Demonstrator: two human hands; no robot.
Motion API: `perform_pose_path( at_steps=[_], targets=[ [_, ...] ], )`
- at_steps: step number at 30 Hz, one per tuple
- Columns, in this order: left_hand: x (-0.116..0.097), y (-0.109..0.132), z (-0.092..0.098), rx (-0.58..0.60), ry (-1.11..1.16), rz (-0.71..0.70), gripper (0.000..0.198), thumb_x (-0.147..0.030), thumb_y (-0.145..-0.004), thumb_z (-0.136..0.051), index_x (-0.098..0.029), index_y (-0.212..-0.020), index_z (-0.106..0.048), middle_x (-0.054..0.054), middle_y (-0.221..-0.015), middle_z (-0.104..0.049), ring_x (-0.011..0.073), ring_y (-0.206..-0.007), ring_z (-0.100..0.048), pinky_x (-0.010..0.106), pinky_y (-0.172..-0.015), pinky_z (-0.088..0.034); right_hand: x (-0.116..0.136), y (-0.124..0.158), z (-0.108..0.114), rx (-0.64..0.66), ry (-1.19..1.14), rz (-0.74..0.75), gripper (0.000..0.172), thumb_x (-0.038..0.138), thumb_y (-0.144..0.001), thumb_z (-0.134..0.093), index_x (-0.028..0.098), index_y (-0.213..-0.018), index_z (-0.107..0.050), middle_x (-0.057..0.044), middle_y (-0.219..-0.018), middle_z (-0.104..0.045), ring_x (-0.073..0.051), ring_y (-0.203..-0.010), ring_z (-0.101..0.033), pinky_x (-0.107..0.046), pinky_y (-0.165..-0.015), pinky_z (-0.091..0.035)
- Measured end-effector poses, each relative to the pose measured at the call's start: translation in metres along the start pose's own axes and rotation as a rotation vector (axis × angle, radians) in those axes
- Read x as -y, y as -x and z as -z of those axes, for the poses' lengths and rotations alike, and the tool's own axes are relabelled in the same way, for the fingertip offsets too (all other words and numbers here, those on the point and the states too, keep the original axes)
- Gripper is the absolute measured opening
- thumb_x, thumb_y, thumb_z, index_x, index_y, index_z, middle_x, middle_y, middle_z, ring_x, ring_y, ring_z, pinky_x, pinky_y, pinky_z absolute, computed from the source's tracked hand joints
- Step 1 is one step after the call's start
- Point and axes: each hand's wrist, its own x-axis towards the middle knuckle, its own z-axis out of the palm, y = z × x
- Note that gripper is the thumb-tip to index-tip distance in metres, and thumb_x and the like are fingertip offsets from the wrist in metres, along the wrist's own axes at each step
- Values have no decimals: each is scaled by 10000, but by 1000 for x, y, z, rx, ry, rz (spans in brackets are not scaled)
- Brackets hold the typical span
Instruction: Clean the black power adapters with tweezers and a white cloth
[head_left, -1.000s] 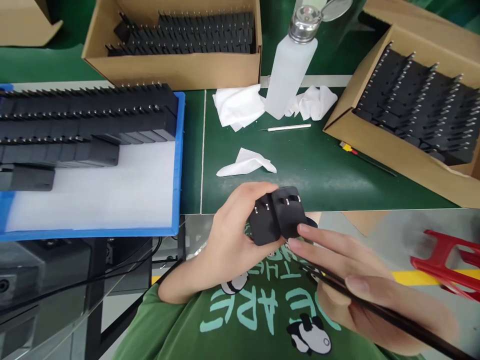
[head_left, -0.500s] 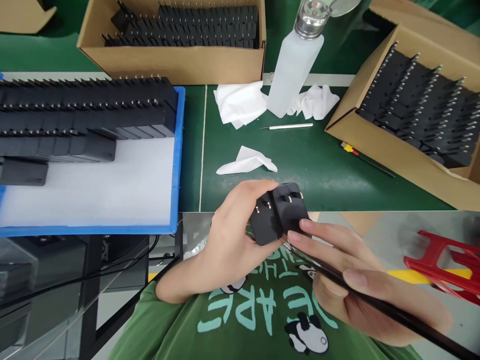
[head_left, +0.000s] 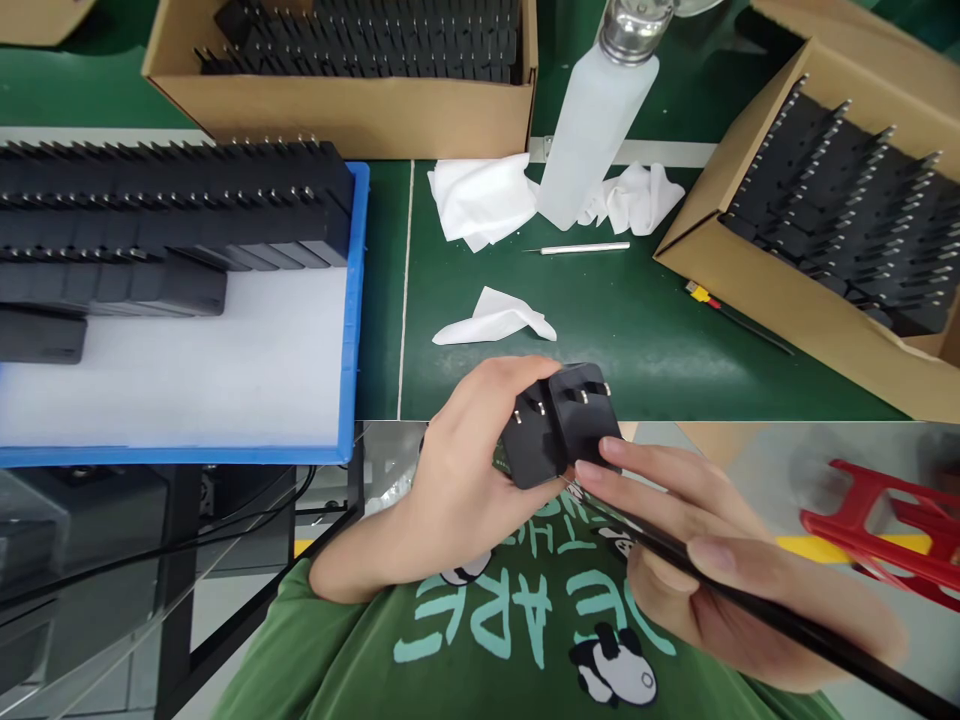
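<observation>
My left hand (head_left: 469, 465) is closed around two black power adapters (head_left: 534, 440), held side by side with their metal prongs facing up. In my right hand (head_left: 720, 555) is a slim black pen-like tool (head_left: 757, 610) with a very thin tip. The tip is at the lower edge of the adapters; whether it touches them I cannot tell. Two fingertips of my right hand rest on the lower right corner of the right-hand adapter. Both hands are just off the front edge of the green table (head_left: 480, 385).
A blue-rimmed tray (head_left: 358, 300) with rows of black adapters stands left. Cardboard boxes (head_left: 337, 115) (head_left: 817, 320) of adapters stand behind and right. White wipes (head_left: 495, 318), a white-handled needle tool (head_left: 585, 248), a pump bottle (head_left: 596, 130) and a cable end (head_left: 739, 318) lie or stand between.
The view has shifted slightly, so the table things appear a little higher. Both hands keep the same hold on the adapters and the tool.
</observation>
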Motion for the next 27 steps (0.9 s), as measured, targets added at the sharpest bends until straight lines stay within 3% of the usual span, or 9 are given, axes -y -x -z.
perform_pose_path(
  at_steps=[8, 14, 19, 27],
  targets=[
    [0, 1, 2, 3, -14, 12, 423, -166, -838, -729, -203, -1218, -545, 51, -1160, -705, 191, -1057, -680, 295, -910, -575, -2, -7, -3, -10, 39, 37, 305, 295, -1063, -375, 295, -1208, -644, -26, -1019, -810, -192, -989, -778, -294, -879, -640],
    [0, 2, 1, 1, -18, 14, 404, -166, -849, -709, -216, -1212, -540, 50, -1152, -709, 199, -1045, -689, 310, -891, -583, -4, -7, -8, -49, 70, 100, 275, 218, -1035, -430, 242, -1124, -689, -24, -992, -815, -189, -1078, -753, -244, -934, -611],
    [0, 1, 1, -3, -26, 16, 418, -158, -828, -721, -217, -1204, -546, 49, -1151, -713, 204, -1042, -693, 313, -882, -586, -5, -6, -4, 16, 36, 134, 259, 161, -1011, -449, 257, -1107, -670, -8, -972, -818, -180, -1141, -728, -273, -961, -603],
    [1, 2, 1, -27, -17, 24, 428, -180, -823, -745, -218, -1205, -557, 36, -1146, -715, 211, -1045, -700, 330, -879, -603, 5, -6, 1, 39, -84, -63, 318, 232, -1039, -395, 294, -1250, -625, -41, -1061, -803, -196, -1026, -769, -300, -920, -634]
  ],
)
